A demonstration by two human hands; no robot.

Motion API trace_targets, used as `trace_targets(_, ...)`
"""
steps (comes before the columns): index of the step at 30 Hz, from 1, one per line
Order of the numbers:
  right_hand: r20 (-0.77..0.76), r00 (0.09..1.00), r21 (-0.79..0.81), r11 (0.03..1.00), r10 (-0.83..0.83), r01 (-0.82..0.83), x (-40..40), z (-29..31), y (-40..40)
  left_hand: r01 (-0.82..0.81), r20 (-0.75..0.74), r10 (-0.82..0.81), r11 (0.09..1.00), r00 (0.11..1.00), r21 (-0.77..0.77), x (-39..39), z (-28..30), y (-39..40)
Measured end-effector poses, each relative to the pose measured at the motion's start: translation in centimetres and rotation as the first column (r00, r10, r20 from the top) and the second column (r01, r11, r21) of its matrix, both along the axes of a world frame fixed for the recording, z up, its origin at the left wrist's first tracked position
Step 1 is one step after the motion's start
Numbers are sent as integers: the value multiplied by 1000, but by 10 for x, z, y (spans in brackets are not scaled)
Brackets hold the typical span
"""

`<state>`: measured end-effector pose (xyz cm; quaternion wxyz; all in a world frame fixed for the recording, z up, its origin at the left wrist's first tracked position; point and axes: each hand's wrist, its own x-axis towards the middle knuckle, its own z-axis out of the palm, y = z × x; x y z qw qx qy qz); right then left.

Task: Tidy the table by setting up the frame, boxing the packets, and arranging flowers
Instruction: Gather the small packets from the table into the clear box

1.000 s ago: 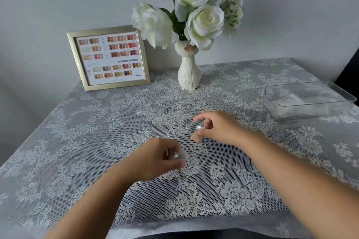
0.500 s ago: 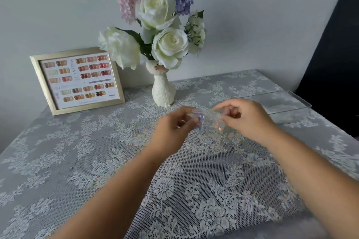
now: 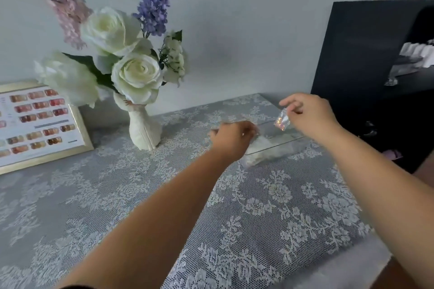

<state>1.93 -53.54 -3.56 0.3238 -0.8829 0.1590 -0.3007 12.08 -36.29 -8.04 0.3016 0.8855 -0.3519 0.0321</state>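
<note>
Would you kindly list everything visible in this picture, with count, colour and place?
Picture frame: one, gold, far left, upright.
Vase: one, cream, beside the frame.
Flowers: one bunch, white, pink and purple, in the vase.
Clear box: one, transparent, right of centre, whitish contents.
Packet: one, iridescent, above the box.
Tablecloth: one, white lace, covering the table.
Black cabinet: one, far right.
Left hand: at the box's near end, grip unclear.
Right hand: pinching the packet.
</note>
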Motion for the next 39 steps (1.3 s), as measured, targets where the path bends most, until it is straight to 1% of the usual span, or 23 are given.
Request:
trace_targets(1,-10,1000,2,1000,-11,11,3,-4,-5,-7,28,6,999,1000,48,0,-3,-5)
trace_targets(3,-39,999,-2,1000,-28,28,11,-12,-12,-2,48,-3,996,999,93,1,-7,-13)
trace_targets(8,-118,992,51,997,-49,55,26,-27,-18,18,43,-27,982,999,188,3,-8,-25)
trace_targets(12,-210,977,56,997,-43,56,33,-39,-23,40,57,-54,976,997,215,6,-9,-25)
trace_targets(15,-232,971,-9,999,-54,54,31,-46,-27,30,84,-44,986,995,166,5,-9,-16)
trace_targets(18,-150,983,-92,992,-102,89,21,-51,-31,36,60,-42,994,997,100,5,-12,-2)
trace_targets(20,-89,985,-91,986,-146,138,11,-56,-35,74,30,-76,994,997,78,5,-18,9)
trace_targets(22,-64,981,-80,981,-184,178,1,-62,-40,106,3,-106,994,994,33,3,-23,19)
trace_targets(24,-79,978,-41,981,-193,191,-6,-67,-42,108,-45,-109,994,993,-6,0,-27,26)
trace_targets(27,-119,980,64,984,-158,167,-11,-74,-40,120,-165,-128,991,978,-58,-5,-29,30)
trace_targets(29,-112,984,154,976,-138,154,-10,-77,-40,93,-210,-112,991,971,-95,-6,-30,28)
trace_targets(31,-90,983,208,962,-162,178,-9,-78,-42,48,-246,-75,992,966,-116,-8,-31,26)
trace_targets(34,-60,975,262,939,-213,221,-9,-81,-48,33,-263,-58,995,963,-98,-9,-32,21)
trace_targets(39,-64,974,283,932,-217,226,-10,-84,-51,72,-252,-100,990,963,-119,-7,-35,31)
